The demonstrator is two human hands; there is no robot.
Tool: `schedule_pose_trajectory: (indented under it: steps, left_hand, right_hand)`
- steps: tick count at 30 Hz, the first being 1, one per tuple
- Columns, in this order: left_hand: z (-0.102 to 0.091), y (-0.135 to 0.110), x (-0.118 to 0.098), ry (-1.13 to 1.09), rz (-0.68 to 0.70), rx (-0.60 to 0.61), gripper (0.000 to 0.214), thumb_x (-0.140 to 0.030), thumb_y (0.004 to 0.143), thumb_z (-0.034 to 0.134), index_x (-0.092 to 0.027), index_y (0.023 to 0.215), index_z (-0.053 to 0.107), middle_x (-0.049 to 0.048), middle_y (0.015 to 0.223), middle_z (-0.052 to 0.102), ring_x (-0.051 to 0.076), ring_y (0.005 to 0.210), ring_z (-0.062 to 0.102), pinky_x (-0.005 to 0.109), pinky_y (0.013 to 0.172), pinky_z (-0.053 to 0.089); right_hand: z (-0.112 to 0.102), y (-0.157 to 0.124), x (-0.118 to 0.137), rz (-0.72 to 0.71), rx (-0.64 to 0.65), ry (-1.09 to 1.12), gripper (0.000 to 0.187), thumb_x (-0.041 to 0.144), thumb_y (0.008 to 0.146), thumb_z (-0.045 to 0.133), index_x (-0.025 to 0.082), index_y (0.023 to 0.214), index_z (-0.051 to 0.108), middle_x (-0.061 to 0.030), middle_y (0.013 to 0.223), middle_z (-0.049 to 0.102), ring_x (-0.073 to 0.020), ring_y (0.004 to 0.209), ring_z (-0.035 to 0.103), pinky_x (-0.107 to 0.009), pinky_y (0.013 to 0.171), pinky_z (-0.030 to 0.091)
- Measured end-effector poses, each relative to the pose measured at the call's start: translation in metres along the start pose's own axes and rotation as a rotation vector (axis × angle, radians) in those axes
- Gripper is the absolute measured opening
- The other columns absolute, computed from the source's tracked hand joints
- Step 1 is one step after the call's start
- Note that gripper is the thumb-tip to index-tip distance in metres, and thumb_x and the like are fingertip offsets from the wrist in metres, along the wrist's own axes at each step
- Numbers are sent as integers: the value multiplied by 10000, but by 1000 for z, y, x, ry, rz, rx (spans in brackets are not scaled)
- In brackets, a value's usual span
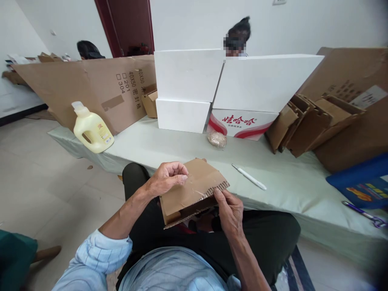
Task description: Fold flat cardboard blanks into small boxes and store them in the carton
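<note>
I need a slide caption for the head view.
Left hand and right hand hold a taped cardboard piece.

You hold one cardboard piece (194, 190) in two hands, your left hand (168, 178) and right hand (230, 210). From them, at ten o'clock there is one bottle (92, 128). At twelve are three foam boxes (188, 74) and one printed carton (239, 123). At two is one knife (249, 177), and at three one pair of scissors (365, 214).
</note>
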State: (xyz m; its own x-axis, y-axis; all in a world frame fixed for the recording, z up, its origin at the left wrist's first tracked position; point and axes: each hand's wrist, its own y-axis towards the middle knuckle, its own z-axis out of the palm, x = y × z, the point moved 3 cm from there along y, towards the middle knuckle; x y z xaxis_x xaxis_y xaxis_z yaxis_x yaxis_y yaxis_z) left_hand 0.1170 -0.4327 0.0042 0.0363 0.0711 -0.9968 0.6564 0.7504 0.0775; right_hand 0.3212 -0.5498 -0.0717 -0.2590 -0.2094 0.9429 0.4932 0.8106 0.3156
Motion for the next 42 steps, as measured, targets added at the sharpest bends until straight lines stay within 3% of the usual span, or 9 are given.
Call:
schedule_pose_trajectory:
  steps: [8, 23, 29, 34, 37, 39, 42]
  left_hand:
    - [13, -11, -4, 175, -42, 4, 188, -331, 787, 763, -156, 825, 705, 2, 768, 668, 110, 685, 553, 237, 659, 437]
    - [31, -19, 1, 417, -47, 93, 70, -226, 836, 681, -171, 827, 723, -16, 720, 673, 114, 630, 535, 236, 592, 403]
    - [36, -17, 2, 723, 119, 56, 98, -133, 869, 685, -185, 789, 664, -2, 829, 654, 144, 729, 585, 277, 681, 457]
    - [40, -25, 3, 977, 350, -38, 185, -106, 903, 717, -197, 1061, 690, 63, 1090, 679, 216, 952, 658, 353, 842, 554]
    - [46, -33, 2, 1053, 468, 26, 67, -210, 958, 744, -198, 1009, 701, 72, 1070, 684, 241, 1010, 661, 399, 932, 566]
    - [48, -37, 3, 1128, 487, 50, 149, -291, 935, 806, -200, 1001, 708, 70, 1049, 693, 254, 991, 654, 425, 934, 564]
    - [49, -38, 5, 1228, 521, 38, 81, -253, 956, 776, -201, 978, 717, 67, 1013, 700, 250, 964, 646, 415, 903, 556]
  right_hand:
    - [5, -15, -14, -27, -41, 6, 496, 592, 990, 660, 190, 699, 666, 7, 671, 512, -156, 627, 429, -275, 565, 363]
    - [13, -23, -10, -36, -93, -11, 598, 676, 1003, 617, 216, 634, 513, 30, 632, 412, -143, 598, 345, -278, 549, 348]
    - [16, -24, -8, -67, -89, -8, 576, 635, 1019, 616, 210, 641, 525, 24, 663, 449, -146, 625, 383, -278, 575, 358]
    - [18, -24, -6, -52, -99, 12, 560, 614, 1018, 622, 210, 643, 524, 21, 673, 452, -150, 638, 391, -282, 586, 363]
    - [19, -24, -4, -37, -104, 33, 552, 627, 1010, 626, 209, 656, 555, 16, 680, 479, -158, 650, 419, -281, 597, 386]
    - [20, -24, -2, -34, -100, 47, 525, 629, 1012, 617, 207, 701, 616, 12, 692, 511, -162, 652, 432, -280, 597, 396]
    - [22, -25, -1, -34, -104, 52, 498, 608, 1019, 613, 207, 726, 646, 12, 694, 523, -161, 646, 427, -280, 593, 398]
